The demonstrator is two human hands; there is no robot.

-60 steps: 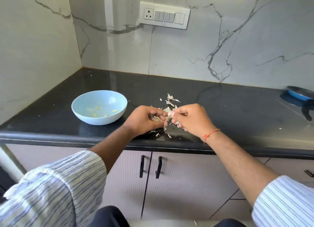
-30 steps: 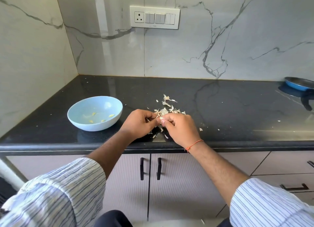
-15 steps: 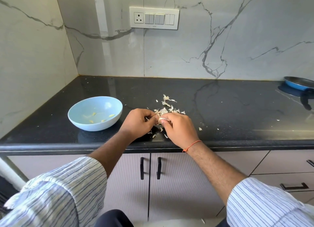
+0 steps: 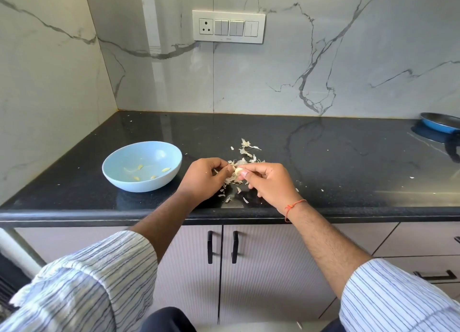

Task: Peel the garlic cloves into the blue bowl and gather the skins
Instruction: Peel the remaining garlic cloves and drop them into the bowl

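Fingertips (image 4: 245,173) of the right hand (image 4: 270,183) are pinching a garlic clove (image 4: 238,170) over the skins (image 4: 245,157), beside the blue bowl (image 4: 142,166), while papery skin is being pinched by the left hand (image 4: 202,177); small, firm and probably slippery, it is best being gripped at its ends.

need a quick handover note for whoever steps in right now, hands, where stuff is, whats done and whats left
Left hand: fingers curled at the garlic clove, pinching at its skin.
Right hand: pinches the same clove between thumb and fingers, above the counter.
Blue bowl: left of the hands, holding a few peeled cloves.
Skins: scattered loose on the counter around and behind the hands.
Done: some cloves peeled into the bowl.
Left: finish this clove, drop it in the bowl, gather the skins.
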